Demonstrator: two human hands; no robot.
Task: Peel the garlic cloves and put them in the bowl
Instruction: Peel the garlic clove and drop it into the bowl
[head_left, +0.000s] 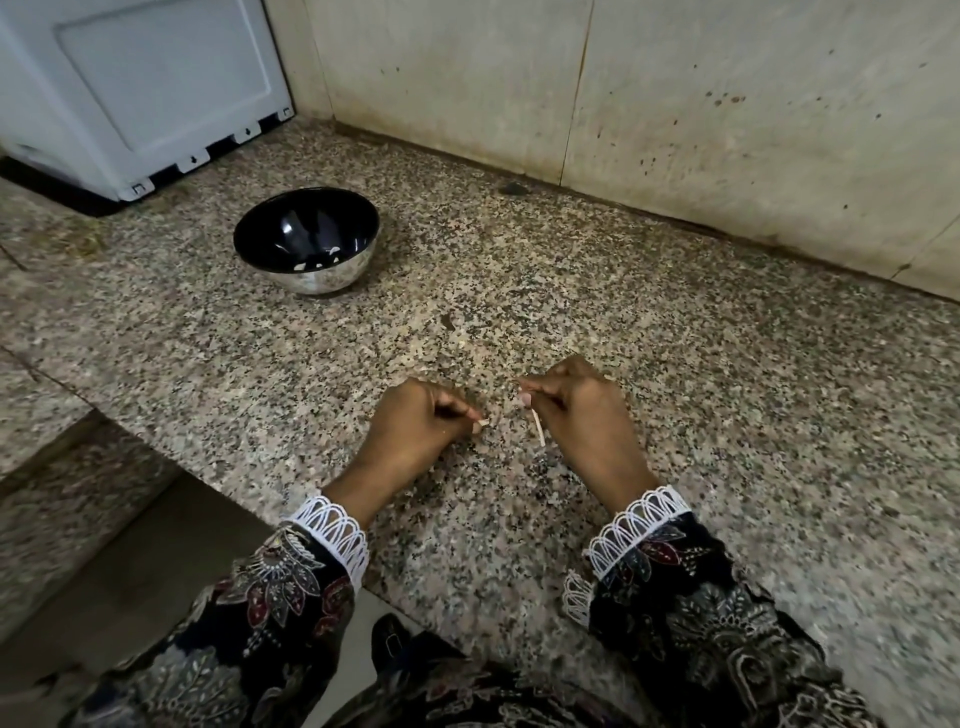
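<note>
We work at a speckled granite counter (649, 338) against a stained tile wall (727, 104). One steel bowl (306, 241), round and shiny, sits at ten o'clock. Our left hand (415, 431) pinches a small pale piece, perhaps garlic; our right hand (576, 405) pinches one thin peel strip (538, 428).

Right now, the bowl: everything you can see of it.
The bowl is round, looks like polished steel, with a shiny outside and dark, reflective inside. It stands upright on the speckled granite counter, ahead and left of both hands, near a white appliance. A few pale bits lie inside. Nothing touches it but the counter.
</note>
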